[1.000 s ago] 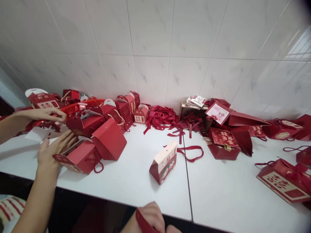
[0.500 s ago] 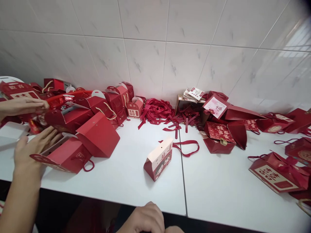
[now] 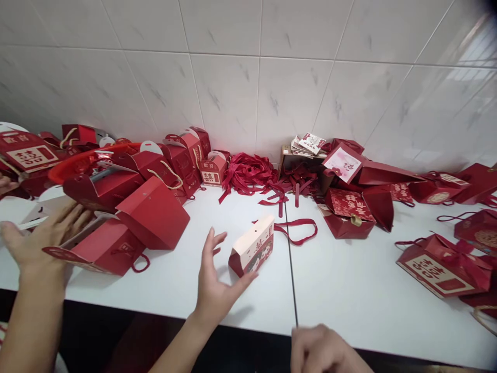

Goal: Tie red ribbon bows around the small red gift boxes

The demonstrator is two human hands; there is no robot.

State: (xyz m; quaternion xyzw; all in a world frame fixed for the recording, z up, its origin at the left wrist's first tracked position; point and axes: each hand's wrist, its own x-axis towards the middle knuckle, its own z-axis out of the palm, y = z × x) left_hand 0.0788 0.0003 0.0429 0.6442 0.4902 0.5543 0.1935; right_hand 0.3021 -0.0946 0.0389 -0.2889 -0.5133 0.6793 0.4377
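Fingers spread, my left hand is at the near left end of a small gift box with a cream top and dark red sides. Nothing is in that hand; its thumb is in front of the box and its fingers are to the left, and I cannot tell whether they touch it. My right hand hovers at the table's front edge, its fingers curled in and nothing visible in them. Behind the box, a dark red ribbon strap lies in a loop on the white table.
A co-worker's hand reaches among red boxes on the left. A heap of red ribbons lies by the tiled wall. Stacked cards sit behind. More red boxes stand on the right.
My left hand has risen from the bottom edge to the small gift box and opened. My right hand has come into fuller view at bottom right. The co-worker's other hand has moved left.
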